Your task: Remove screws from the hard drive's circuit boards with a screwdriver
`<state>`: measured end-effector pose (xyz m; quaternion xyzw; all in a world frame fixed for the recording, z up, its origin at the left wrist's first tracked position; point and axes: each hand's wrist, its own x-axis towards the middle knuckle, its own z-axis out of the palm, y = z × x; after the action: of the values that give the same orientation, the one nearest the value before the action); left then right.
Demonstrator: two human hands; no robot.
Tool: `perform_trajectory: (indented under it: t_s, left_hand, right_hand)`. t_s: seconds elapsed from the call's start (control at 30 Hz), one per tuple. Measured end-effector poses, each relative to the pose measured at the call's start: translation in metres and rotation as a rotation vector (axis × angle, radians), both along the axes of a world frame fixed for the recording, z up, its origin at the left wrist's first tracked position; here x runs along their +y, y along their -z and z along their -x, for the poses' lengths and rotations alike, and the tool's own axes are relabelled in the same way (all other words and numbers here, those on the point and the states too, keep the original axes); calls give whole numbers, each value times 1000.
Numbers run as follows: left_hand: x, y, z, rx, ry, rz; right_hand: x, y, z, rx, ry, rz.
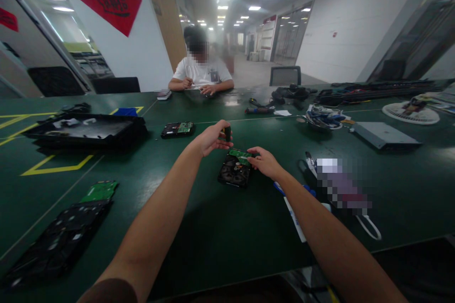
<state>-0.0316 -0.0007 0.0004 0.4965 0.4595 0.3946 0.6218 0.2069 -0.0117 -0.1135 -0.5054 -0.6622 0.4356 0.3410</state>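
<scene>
In front of me a hard drive (pixel 233 173) lies on the green table with its circuit board (pixel 241 155) facing up. Over its far edge, my left hand (pixel 214 138) is closed around a screwdriver (pixel 227 133) with a dark and yellow handle, held upright. The screwdriver's tip is too small to make out. My right hand (pixel 265 162) has its thumb and fingers on the drive's right edge, beside the green board. Another hard drive (pixel 177 129) lies beyond, to the left. At the near left sits a row of hard drives (pixel 64 234), with a green circuit board (pixel 101 191) at its far end.
A black tray (pixel 88 130) stands at left. On the right are a grey metal box (pixel 386 135), a bundle of cables (pixel 323 116), a blurred pouch-like item (pixel 339 182) and blue-handled tool (pixel 279 188). Across the table sits a co-worker (pixel 201 68).
</scene>
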Motion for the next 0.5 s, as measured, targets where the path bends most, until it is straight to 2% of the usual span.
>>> perform_trajectory:
  t_s: [0.37, 0.5]
  left_hand:
    - [1, 0, 2, 48, 30, -37]
    - [0, -1, 1, 4, 27, -10]
  right_hand:
    - [0, 1, 0, -3, 10, 3]
    - [1, 3, -1, 2, 6, -4]
